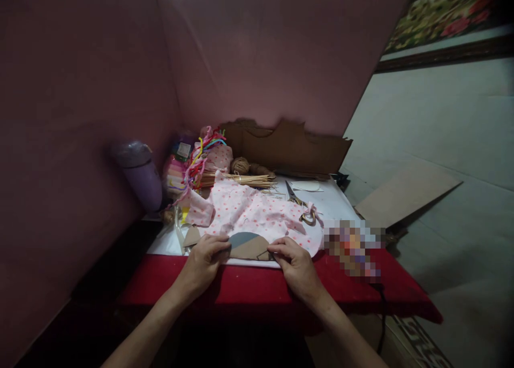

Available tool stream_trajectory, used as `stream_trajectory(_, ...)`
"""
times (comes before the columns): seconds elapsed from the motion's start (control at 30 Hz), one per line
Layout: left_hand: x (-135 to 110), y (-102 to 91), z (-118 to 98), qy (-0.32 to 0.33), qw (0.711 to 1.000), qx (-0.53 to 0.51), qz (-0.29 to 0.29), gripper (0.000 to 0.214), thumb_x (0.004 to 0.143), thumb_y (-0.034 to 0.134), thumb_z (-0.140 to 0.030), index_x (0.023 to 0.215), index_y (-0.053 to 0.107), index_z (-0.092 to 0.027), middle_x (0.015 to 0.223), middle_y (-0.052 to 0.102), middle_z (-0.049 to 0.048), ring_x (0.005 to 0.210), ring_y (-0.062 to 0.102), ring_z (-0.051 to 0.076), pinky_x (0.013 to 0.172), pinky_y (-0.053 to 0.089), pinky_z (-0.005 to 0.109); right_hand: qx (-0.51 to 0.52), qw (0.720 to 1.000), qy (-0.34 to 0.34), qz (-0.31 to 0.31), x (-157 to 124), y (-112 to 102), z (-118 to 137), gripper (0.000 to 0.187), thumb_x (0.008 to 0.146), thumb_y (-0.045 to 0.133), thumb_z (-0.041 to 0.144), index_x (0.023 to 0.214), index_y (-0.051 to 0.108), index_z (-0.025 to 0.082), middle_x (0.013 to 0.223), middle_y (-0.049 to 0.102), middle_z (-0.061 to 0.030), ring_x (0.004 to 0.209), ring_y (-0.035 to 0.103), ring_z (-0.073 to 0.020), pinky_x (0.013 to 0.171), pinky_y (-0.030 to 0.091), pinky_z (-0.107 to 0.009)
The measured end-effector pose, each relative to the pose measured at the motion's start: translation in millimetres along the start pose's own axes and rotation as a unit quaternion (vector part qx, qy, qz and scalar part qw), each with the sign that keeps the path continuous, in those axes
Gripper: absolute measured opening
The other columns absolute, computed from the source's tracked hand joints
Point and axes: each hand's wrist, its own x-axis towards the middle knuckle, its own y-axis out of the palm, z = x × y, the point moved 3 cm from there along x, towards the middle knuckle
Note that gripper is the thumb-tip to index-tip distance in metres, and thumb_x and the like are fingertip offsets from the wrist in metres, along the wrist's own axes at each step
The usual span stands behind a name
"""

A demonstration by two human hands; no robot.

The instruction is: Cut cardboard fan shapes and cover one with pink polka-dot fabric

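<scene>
Between my two hands is a rounded piece of cardboard (251, 248), brown with a grey-blue patch, at the table's front edge. My left hand (206, 261) pinches its left end with fingers closed. At its right end, the thumb and fingers of my right hand (295, 263) are closed on the edge. Pink cloth with red dots (257, 210) lies spread just behind the cardboard. Scissors (301, 203) with gold-coloured handles rest on the cloth's right part. A smaller cardboard scrap (191, 236) is beside my left hand.
Bundled wooden sticks (244, 180), twine balls (240, 165) and colourful pipe cleaners (198, 162) are at the back left, near a purple bottle (142, 178). Torn cardboard (285, 148) stands behind. A red cloth (257, 285) covers the table; a blurred-out patch lies right.
</scene>
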Motion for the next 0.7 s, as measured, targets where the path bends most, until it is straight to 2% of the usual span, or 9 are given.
stream_trajectory(0.2,0.0,2.4,-4.5,0.041,0.996,0.075,0.027,0.021,0.084,0.054,-0.013,0.093,0.07,-0.022,0.122,0.063,0.0077,0.099,0.056,0.022,0.082,0.049,0.04,-0.015,1.0,-0.012,-0.002,-0.7,1.0,2.1,0.027,0.081,0.047,0.008,0.082,0.072,0.02,0.084,0.061,-0.0061,0.081,0.059,-0.0175,0.072,0.047,-0.029)
stream_trajectory(0.4,-2.6,5.4,-4.7,0.091,0.989,0.11,0.035,0.03,0.085,0.047,-0.005,0.098,0.068,-0.022,0.112,0.066,0.0079,0.097,0.056,0.02,0.08,0.049,0.036,-0.012,1.0,-0.002,-0.007,-0.8,1.2,-0.1,0.025,0.083,0.048,0.011,0.085,0.071,0.02,0.083,0.06,-0.0054,0.08,0.059,-0.0171,0.071,0.046,-0.029)
stream_trajectory(0.6,-1.5,5.7,-8.3,0.096,0.985,0.14,0.041,0.03,0.084,0.047,-0.004,0.093,0.069,-0.022,0.111,0.066,0.0071,0.094,0.055,0.021,0.077,0.049,0.036,-0.009,1.0,-0.003,-0.006,-1.5,1.7,-1.3,0.024,0.082,0.049,0.012,0.081,0.071,0.02,0.083,0.06,-0.0054,0.079,0.059,-0.0168,0.07,0.047,-0.028)
stream_trajectory(0.7,-0.8,5.4,-8.9,0.102,0.983,0.149,0.045,0.031,0.085,0.046,-0.005,0.092,0.07,-0.023,0.11,0.067,0.0067,0.089,0.055,0.021,0.074,0.049,0.036,-0.005,0.999,0.004,-0.048,1.1,-6.1,0.8,0.021,0.082,0.049,0.014,0.083,0.069,0.019,0.088,0.062,-0.0067,0.084,0.06,-0.0181,0.072,0.049,-0.029)
